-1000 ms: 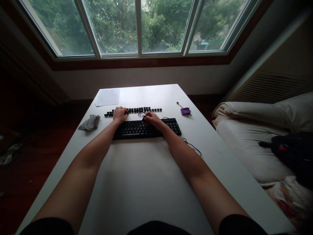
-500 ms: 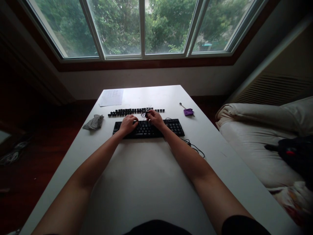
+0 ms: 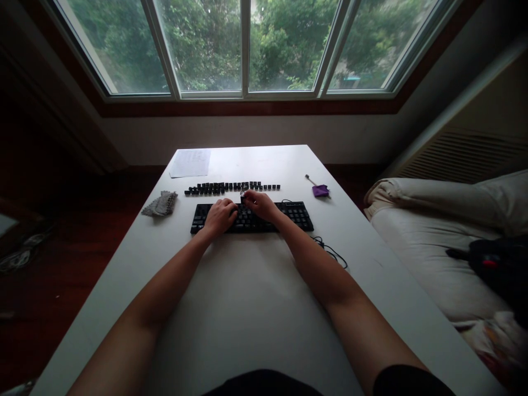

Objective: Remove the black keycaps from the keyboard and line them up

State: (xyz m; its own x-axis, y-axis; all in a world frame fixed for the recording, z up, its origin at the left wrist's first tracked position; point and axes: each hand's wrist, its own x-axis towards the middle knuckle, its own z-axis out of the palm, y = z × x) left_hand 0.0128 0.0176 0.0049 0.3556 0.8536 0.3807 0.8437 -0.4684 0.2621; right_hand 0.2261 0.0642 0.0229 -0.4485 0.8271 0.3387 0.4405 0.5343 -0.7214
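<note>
A black keyboard (image 3: 275, 224) lies across the white table, partly covered by both hands. My left hand (image 3: 221, 215) rests on its left-middle keys, palm down, fingers lightly bent and grasping nothing that shows. Over the keyboard's back edge, my right hand (image 3: 259, 203) pinches a small tool that looks like a wire keycap puller (image 3: 242, 195); its tip is down by the keys and too small to make out. Behind the keyboard stand loose black keycaps (image 3: 214, 188) in uneven rows.
Left of the keyboard is a crumpled grey cloth (image 3: 161, 204). A purple cloth piece (image 3: 320, 191) with a small brush (image 3: 310, 180) lies to the right. A paper sheet (image 3: 190, 163) is at the back left. The black cable (image 3: 332, 250) coils right of the keyboard.
My right hand has turned and lowered the puller toward the keyboard's back edge. My left hand has slid slightly right, its fingers settling on the keys. The view has shifted a little.
</note>
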